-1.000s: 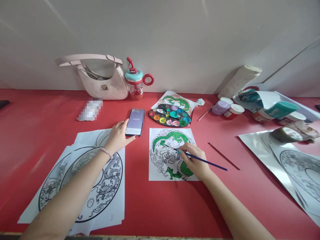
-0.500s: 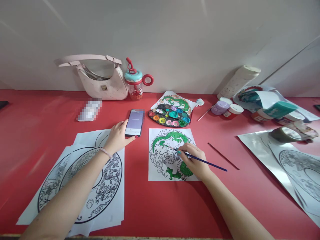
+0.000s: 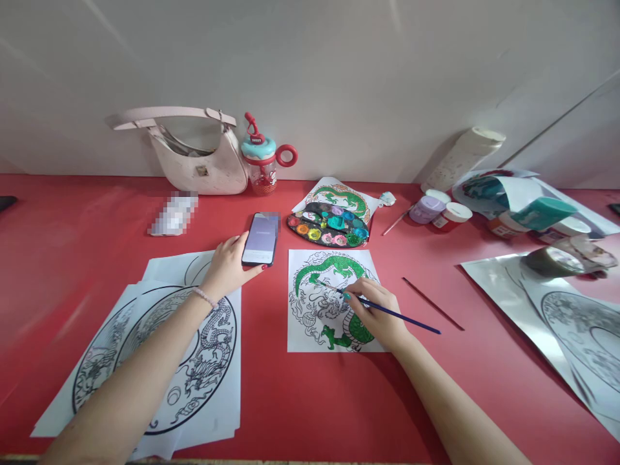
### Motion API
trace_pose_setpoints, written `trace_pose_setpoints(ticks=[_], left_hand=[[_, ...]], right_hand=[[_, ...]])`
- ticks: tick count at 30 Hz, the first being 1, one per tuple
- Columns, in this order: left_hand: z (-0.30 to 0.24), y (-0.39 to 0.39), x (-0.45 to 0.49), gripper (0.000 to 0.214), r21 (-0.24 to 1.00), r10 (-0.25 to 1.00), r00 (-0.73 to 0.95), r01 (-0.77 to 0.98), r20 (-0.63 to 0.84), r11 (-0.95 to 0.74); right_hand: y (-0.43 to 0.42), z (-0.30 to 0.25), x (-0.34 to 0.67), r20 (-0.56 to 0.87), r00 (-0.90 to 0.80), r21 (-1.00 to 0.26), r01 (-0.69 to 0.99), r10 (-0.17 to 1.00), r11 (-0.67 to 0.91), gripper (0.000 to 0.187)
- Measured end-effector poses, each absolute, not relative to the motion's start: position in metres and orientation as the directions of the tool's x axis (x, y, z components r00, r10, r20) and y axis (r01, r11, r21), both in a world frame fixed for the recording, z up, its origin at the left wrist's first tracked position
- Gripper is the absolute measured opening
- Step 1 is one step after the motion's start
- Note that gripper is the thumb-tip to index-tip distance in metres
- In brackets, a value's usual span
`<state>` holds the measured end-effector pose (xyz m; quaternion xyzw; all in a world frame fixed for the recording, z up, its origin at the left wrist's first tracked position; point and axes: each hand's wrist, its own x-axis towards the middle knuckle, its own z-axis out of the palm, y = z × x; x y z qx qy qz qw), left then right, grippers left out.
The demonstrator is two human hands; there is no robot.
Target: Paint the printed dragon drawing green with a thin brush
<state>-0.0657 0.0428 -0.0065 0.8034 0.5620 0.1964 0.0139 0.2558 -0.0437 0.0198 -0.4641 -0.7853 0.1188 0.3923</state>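
My right hand (image 3: 375,310) pinches a blue paintbrush (image 3: 402,315) in its fingers. The brush's tip meets a dragon drawing (image 3: 300,336), near the green foot at the upper left of the design. Parts of this dragon are painted green; its head and the clouds are white with black outlines. Part of the sheet's lower right lies under my right hand. My left hand (image 3: 227,268) grips the lower end of a smartphone (image 3: 260,239), thumb along the bottom edge and fingers at the left side. The phone's screen is lit.
Behind the drawing, a paint palette (image 3: 327,225) overlaps a coloured dragon picture (image 3: 358,187). Another brush (image 3: 433,303) lies to the right. Paint jars (image 3: 427,210), a cup (image 3: 552,260) and sheets (image 3: 586,336) are farther right. Printed sheets (image 3: 217,387) lie left; a handbag (image 3: 203,168) and drinking cup (image 3: 263,161) stand behind.
Almost nothing differs. The brush tip has shifted very slightly at the green foot; my left hand stays on the smartphone.
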Motion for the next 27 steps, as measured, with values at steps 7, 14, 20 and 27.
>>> trace_pose_setpoints(ticks=[7, 14, 20, 27], left_hand=[[0.004, 0.043, -0.068, 0.064, 0.395, 0.935, 0.241, 0.857, 0.261, -0.332], [0.025, 0.079, -0.077, 0.056, 0.577, 0.991, 0.132, 0.810, -0.005, -0.105], [0.029, 0.122, -0.077, 0.052, 0.555, 0.983, 0.164, 0.827, -0.080, -0.093], [0.016, 0.143, -0.057, 0.048, 0.503, 0.949, 0.266, 0.805, 0.168, -0.315]], right_hand=[[-0.045, 0.020, 0.256, 0.520, -0.287, -0.519, 0.642, 0.804, 0.565, 0.012], [-0.046, 0.022, 0.254, 0.551, -0.313, -0.494, 0.625, 0.774, 0.604, 0.011], [-0.046, 0.023, 0.256, 0.558, -0.307, -0.500, 0.617, 0.771, 0.608, 0.011], [-0.045, 0.019, 0.257, 0.559, -0.311, -0.495, 0.619, 0.768, 0.610, 0.010]])
